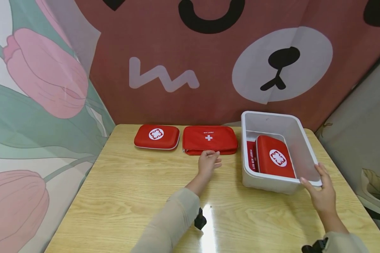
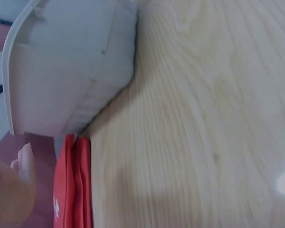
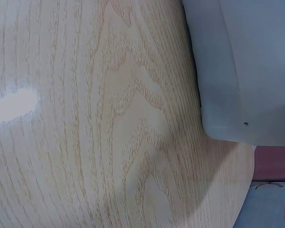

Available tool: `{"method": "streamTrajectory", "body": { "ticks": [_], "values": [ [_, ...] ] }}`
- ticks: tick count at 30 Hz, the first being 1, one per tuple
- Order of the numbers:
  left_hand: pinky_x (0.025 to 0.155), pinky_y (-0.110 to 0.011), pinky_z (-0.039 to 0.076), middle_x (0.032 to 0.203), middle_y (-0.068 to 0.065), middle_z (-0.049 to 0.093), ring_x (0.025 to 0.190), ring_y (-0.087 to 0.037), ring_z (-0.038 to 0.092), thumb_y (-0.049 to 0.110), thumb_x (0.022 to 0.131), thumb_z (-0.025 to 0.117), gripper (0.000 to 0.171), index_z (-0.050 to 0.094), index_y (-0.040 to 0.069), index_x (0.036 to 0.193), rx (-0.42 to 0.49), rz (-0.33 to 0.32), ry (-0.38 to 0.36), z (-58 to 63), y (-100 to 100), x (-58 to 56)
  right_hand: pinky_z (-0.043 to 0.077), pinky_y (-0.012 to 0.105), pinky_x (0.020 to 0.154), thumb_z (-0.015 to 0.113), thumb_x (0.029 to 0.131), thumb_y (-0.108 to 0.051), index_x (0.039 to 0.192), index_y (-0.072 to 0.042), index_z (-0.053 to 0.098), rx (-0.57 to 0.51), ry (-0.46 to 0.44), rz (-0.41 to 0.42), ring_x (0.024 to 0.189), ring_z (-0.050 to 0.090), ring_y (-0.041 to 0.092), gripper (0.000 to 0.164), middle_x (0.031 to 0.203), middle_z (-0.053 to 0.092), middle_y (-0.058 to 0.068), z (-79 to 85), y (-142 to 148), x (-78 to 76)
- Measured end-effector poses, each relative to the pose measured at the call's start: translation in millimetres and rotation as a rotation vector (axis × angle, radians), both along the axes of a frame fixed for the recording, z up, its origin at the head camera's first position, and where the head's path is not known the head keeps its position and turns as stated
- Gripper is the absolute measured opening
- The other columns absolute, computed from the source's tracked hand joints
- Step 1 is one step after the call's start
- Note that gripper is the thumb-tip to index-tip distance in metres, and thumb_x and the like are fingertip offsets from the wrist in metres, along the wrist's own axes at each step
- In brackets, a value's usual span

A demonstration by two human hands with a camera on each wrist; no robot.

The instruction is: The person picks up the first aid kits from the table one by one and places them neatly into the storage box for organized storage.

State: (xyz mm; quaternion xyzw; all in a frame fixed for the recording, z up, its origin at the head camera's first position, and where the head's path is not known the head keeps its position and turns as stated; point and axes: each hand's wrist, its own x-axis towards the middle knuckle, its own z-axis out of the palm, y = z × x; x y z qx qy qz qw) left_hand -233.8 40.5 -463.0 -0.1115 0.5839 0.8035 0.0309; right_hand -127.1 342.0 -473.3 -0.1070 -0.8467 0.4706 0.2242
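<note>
My left hand (image 1: 208, 165) is held in front of a flat red first aid pouch (image 1: 210, 140) with a white cross, its fingers loosely bent and holding nothing. In the left wrist view the fingers (image 2: 26, 166) show beside that pouch. The right hand (image 1: 323, 191) grips the near right corner of a white plastic bin (image 1: 272, 184), thumb on the front rim and fingers on the side rim. Inside the bin lies a red hard case (image 1: 273, 158) with a white round emblem. To its left stands a red item (image 1: 251, 157) lettered "FIRST AID KIT", partly hidden.
Another red hard case (image 1: 157, 137) with a round emblem lies left of the pouch, near the table's back edge. Wood-grain table (image 1: 123, 196) spreads toward the front. A printed curtain (image 1: 164, 42) hangs right behind it.
</note>
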Motion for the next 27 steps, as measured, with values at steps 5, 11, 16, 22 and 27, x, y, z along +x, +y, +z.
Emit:
{"method": "streamTrajectory", "body": {
  "ticks": [5,11,16,22,27],
  "values": [
    [0.063,-0.036,0.050,0.090,-0.020,0.057,0.073,-0.027,0.060,0.013,0.079,0.063,0.026,0.047,-0.002,0.093,-0.026,0.019,-0.069,-8.5,-19,-5.0,0.010,0.019,0.099,0.058,0.080,-0.007,0.134,-0.007,0.028,-0.003,0.002,-0.002,0.123,0.016,0.001,0.062,0.141,0.019,-0.004,1.0,-2,-1.5],
    [0.068,-0.040,0.048,0.090,-0.017,0.055,0.076,-0.030,0.058,0.013,0.080,0.061,0.026,0.047,-0.003,0.094,-0.029,0.076,-0.109,-19.9,-44,-6.3,0.010,0.022,0.100,0.057,0.080,-0.007,0.135,-0.009,0.028,0.000,-0.005,0.000,0.123,0.015,0.002,0.062,0.141,0.018,-0.006,0.8,-3,1.0],
    [0.066,-0.038,0.049,0.092,-0.018,0.055,0.078,-0.029,0.059,0.022,0.076,0.066,0.034,0.048,-0.003,0.092,-0.010,0.127,-0.109,-48.7,-63,-12.4,0.011,0.019,0.099,0.057,0.080,-0.007,0.135,-0.009,0.028,0.020,-0.006,-0.010,0.122,0.016,0.000,0.062,0.140,0.018,-0.007,-0.3,1,2.7],
    [0.061,-0.038,0.050,0.091,-0.017,0.054,0.076,-0.029,0.059,0.025,0.074,0.068,0.040,0.047,-0.002,0.094,0.056,0.156,-0.053,-113.3,-92,-38.8,0.011,0.015,0.097,0.057,0.080,-0.004,0.134,-0.004,0.028,0.019,-0.003,-0.017,0.120,0.017,-0.002,0.061,0.141,0.019,-0.002,-2.3,3,0.7],
    [0.063,-0.040,0.050,0.094,-0.019,0.053,0.080,-0.031,0.058,0.022,0.078,0.064,0.038,0.045,-0.003,0.100,0.082,0.171,-0.071,-148.2,-118,-57.9,0.011,0.017,0.098,0.057,0.080,-0.004,0.134,-0.005,0.028,0.006,0.000,-0.014,0.118,0.017,-0.004,0.061,0.141,0.019,-0.003,-2.2,-1,0.8]
  ]
}}
